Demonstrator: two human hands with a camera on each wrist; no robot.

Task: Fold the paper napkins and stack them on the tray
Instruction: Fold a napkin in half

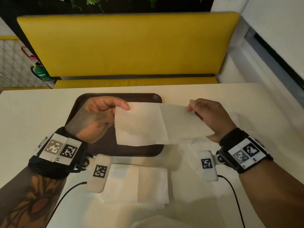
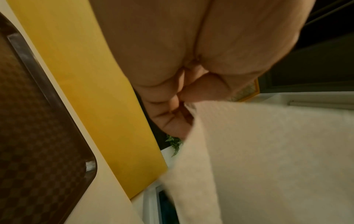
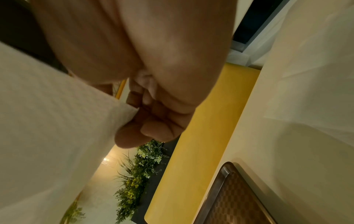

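A white paper napkin (image 1: pixel 158 124) hangs stretched in the air above the right part of a dark brown tray (image 1: pixel 92 99), with a crease down its middle. My left hand (image 1: pixel 102 112) pinches its upper left corner, and my right hand (image 1: pixel 207 112) pinches its upper right corner. In the left wrist view the napkin (image 2: pixel 268 151) hangs from my left hand (image 2: pixel 182 97) beside the tray (image 2: pixel 38 136). In the right wrist view my right hand (image 3: pixel 145 115) pinches the napkin (image 3: pixel 47 121), with the tray (image 3: pixel 239 197) low at the right.
More white napkins (image 1: pixel 138 185) lie flat on the cream table (image 1: pixel 32 116) in front of the tray, and others (image 1: pixel 197 155) lie at the right. A yellow bench (image 1: pixel 128 45) stands behind the table. Cables (image 1: pixel 235 195) run from the wrist cameras.
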